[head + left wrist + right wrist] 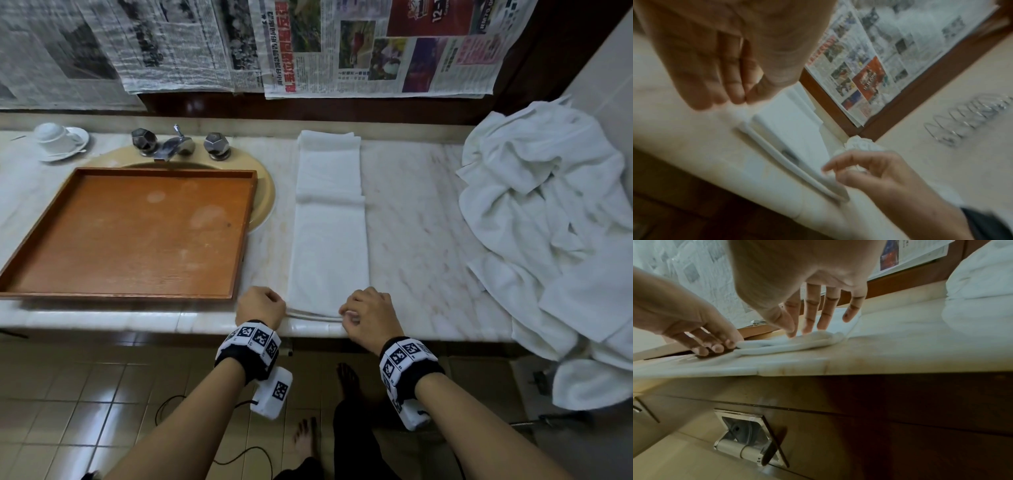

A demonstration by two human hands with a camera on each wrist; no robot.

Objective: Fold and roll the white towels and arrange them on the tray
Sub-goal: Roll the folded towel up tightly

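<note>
A white towel, folded into a long narrow strip, lies on the marble counter and runs from the front edge to the back. My left hand pinches its near left corner between thumb and fingers. My right hand pinches the near right corner, thumb and forefinger on the layered edge and the other fingers reaching down over the towel. The wooden tray sits left of the towel, over the sink, with nothing on it. A heap of loose white towels fills the counter's right end.
A faucet with two knobs stands behind the tray, and an upturned cup on a saucer at the back left. Newspaper covers the wall behind. Bare marble separates the strip from the heap. A paper holder hangs below the counter.
</note>
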